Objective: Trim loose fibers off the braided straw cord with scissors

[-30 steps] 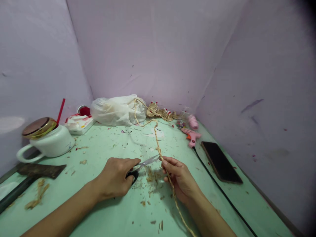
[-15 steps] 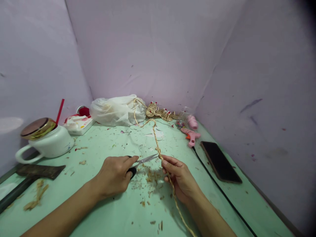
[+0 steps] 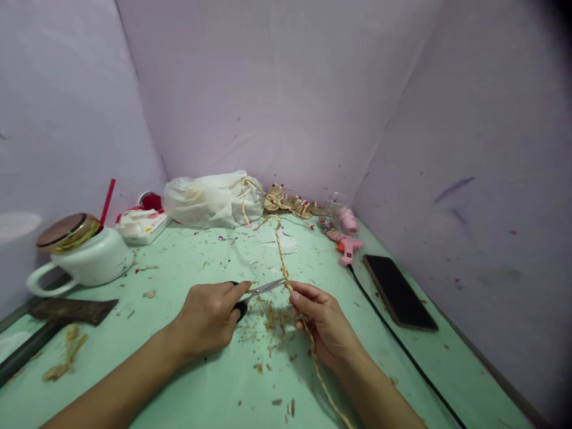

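My left hand [image 3: 210,313] is closed round the black handles of a pair of scissors [image 3: 263,288], whose blades point right. The blade tips meet a braided straw cord [image 3: 281,253]. Just right of the tips, my right hand [image 3: 324,316] pinches the cord between thumb and fingers. From there the cord runs down toward the near edge, and the other way up to a white plastic bag [image 3: 210,202] at the back. Under the hands lie scattered straw clippings [image 3: 272,322] on the green tabletop [image 3: 187,393].
On the left stand a white mug [image 3: 96,259] with a lid leaning on it and a hammer [image 3: 67,311]. Pinned straw pieces [image 3: 286,202] lie at the back. To the right are a pink glue gun [image 3: 345,245], its black cable [image 3: 397,339] and a phone [image 3: 400,293].
My right hand has shifted slightly left with the cord, bringing it against the scissor tips. The left hand has hardly moved.
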Motion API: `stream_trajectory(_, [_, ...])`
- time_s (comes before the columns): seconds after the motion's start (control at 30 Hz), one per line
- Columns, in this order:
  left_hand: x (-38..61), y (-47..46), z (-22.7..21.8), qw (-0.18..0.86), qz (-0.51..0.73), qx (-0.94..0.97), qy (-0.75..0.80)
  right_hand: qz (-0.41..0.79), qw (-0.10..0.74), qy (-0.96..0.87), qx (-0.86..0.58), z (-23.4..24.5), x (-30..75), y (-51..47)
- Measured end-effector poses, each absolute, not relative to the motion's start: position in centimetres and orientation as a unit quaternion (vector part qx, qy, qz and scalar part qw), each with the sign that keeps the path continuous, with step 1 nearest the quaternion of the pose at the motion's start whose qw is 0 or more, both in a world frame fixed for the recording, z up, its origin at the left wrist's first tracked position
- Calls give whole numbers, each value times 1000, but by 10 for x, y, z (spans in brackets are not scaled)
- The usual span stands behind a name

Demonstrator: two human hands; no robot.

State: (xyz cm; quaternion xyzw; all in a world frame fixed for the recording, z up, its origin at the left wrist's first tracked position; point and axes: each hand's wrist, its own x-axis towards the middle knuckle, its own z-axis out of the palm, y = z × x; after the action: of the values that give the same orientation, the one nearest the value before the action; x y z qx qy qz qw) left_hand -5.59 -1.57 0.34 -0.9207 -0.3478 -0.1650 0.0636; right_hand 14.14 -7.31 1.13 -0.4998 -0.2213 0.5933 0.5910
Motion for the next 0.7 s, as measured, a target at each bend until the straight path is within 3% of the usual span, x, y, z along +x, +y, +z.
stream_trajectory(0.7, [-58, -16, 5, 34, -175, -909, -376, 588, 605, -238, -481, 10, 142, -74])
